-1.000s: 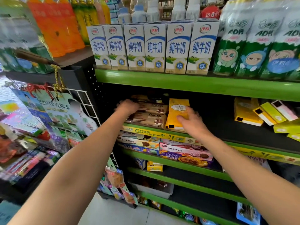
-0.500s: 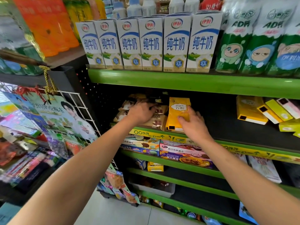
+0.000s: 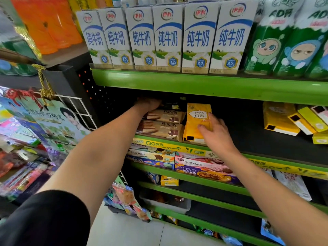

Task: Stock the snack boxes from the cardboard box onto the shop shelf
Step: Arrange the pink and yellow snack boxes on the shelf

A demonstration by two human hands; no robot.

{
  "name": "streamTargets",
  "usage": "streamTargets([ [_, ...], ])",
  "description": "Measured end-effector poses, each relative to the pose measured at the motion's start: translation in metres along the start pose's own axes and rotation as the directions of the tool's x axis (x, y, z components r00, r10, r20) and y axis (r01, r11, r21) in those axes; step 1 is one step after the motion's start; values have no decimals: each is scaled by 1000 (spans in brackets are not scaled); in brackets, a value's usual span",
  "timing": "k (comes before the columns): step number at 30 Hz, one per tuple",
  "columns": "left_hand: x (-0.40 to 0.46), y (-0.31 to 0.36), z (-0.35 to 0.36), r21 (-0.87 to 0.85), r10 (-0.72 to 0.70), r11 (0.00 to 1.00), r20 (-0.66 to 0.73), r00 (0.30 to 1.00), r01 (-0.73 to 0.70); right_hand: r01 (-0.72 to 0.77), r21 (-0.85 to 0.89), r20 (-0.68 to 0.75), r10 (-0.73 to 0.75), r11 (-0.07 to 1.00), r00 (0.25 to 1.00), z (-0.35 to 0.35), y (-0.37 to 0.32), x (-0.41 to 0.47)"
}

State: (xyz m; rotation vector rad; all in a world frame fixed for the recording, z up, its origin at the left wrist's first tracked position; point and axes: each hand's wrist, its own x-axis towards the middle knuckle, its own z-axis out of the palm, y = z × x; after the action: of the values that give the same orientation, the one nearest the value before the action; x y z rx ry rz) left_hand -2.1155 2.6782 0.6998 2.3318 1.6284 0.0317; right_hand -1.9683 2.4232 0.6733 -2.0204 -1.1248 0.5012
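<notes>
Nearest the camera, a black sleeve covered the upper part of the left arm, and both bare forearms reached forward and up toward the green shop shelf. The right hand lay against the front of an upright yellow snack box, its fingers extended and lightly spread over the box's lower right face, pressing rather than gripping it. That box stood at the front of the second shelf, just beside a stack of brown Franzzi biscuit packs on its left. The left hand reached deeper, over the top of that stack and into the shadow under the shelf above; its fingers seemed to curl down onto something at the back, but the dark there hid whether they held anything. Well to the right on the same shelf lay more yellow boxes, tipped at angles. Below the yellow price strip sat flat cookie boxes in rows. On the shelf above stood a row of white milk cartons with green bottle packs to their right. Hanging snack packets filled a wire rack at the left.
</notes>
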Motion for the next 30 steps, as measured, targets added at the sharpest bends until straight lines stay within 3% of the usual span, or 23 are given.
streamTargets([
  [4,-4,2,0,50,-68,997,24,997,67,-5,-18,9,5,1000,1000,0,-1,0],
  [7,-25,10,-4,65,-95,993,-49,994,98,-4,-23,10,4,1000,1000,0,-1,-3],
  [9,-47,25,-3,-63,53,996,-135,989,-62,2,-5,17,-2,1000,1000,0,-3,-5],
  [12,-93,56,5,-290,327,888,-146,934,-356,11,50,-15,-10,999,1000,-1,-6,-8],
  [15,-126,73,17,-218,467,861,-17,884,-459,11,18,-17,-11,1000,1000,-4,-10,-7],
  [19,-140,83,23,-85,503,863,49,863,-499,12,-101,62,-6,995,998,-1,-20,-4],
  [25,-141,89,16,-94,462,884,29,887,-457,-26,-92,54,31,995,998,2,-25,-1],
  [30,-148,96,17,-44,470,881,-12,882,-470,-3,-48,139,9,999,990,-9,-23,-8],
])
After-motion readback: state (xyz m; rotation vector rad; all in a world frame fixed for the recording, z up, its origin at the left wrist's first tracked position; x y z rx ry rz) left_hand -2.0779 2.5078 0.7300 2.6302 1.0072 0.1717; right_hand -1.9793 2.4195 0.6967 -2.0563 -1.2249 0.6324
